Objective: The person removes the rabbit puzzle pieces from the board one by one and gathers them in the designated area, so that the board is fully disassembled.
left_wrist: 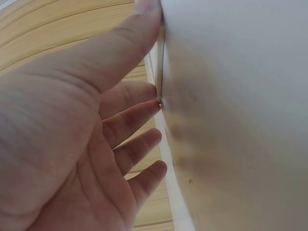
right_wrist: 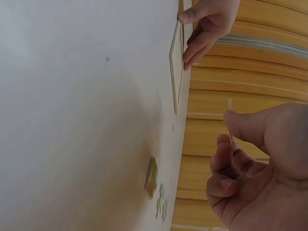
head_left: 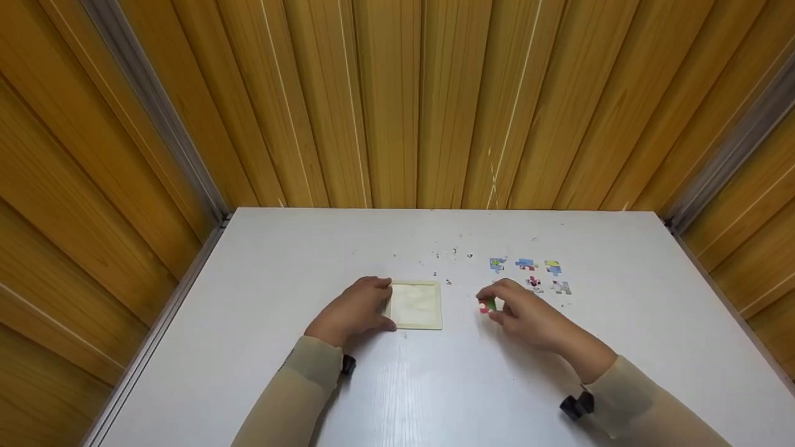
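A square, pale wooden puzzle tray (head_left: 437,304) with a raised rim lies flat on the white table. My left hand (head_left: 357,307) holds it along its left side, thumb at the near corner and fingers at the far corner. In the left wrist view, the tray's thin edge (left_wrist: 160,62) runs between thumb and fingertips. My right hand (head_left: 525,313) is raised to the right of the tray and pinches a red and green jigsaw piece (head_left: 484,307) between thumb and fingers. From the right wrist, that jigsaw piece (right_wrist: 230,104) shows only as a thin edge, apart from the table.
Several loose jigsaw pieces (head_left: 525,264) lie in rough rows beyond my right hand, one of them partly hidden by it. Small dark specks (head_left: 454,251) dot the white table (head_left: 298,248) behind the tray. Wood-patterned panels (head_left: 391,105) rise at the back and both sides.
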The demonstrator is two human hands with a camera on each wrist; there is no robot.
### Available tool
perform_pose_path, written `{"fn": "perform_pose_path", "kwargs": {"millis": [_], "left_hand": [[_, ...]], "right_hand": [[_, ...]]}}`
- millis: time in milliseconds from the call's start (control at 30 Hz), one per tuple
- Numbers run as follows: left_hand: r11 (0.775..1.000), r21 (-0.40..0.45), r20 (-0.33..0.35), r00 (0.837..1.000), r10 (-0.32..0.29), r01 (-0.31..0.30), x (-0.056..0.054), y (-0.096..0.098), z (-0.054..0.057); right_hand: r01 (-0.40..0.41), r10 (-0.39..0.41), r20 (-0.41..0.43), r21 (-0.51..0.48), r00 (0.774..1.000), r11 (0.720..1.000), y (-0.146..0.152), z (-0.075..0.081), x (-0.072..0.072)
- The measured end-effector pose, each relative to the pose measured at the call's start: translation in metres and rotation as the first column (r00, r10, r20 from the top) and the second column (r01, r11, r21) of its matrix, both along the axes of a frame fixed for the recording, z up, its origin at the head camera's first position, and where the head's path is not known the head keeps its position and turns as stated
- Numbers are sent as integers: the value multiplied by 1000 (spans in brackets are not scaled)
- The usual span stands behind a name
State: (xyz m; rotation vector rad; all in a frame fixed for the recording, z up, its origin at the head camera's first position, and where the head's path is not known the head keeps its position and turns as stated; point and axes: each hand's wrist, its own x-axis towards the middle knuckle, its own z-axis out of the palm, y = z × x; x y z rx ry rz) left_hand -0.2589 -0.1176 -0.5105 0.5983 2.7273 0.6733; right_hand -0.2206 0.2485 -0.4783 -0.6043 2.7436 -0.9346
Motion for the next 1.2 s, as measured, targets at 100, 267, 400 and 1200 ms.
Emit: {"fn": "perform_pose_path", "kwargs": {"millis": [100, 267, 400, 1200], "left_hand": [[1000, 14, 10, 1000, 7, -7, 0, 0, -1], [1000, 9, 8, 1000, 15, -15, 2, 0, -4], [1000, -11, 12, 1000, 10, -10, 3, 0, -8], [1000, -3, 21, 1000, 15, -15, 2, 2, -1]], "right_hand": [[48, -48, 7, 11, 999, 999, 26, 2, 5], [124, -124, 4, 26, 992, 992, 68, 0, 13], [168, -168, 6, 51, 986, 985, 98, -5, 16], [157, -179, 80, 222, 981, 962, 146, -21, 12]]}}
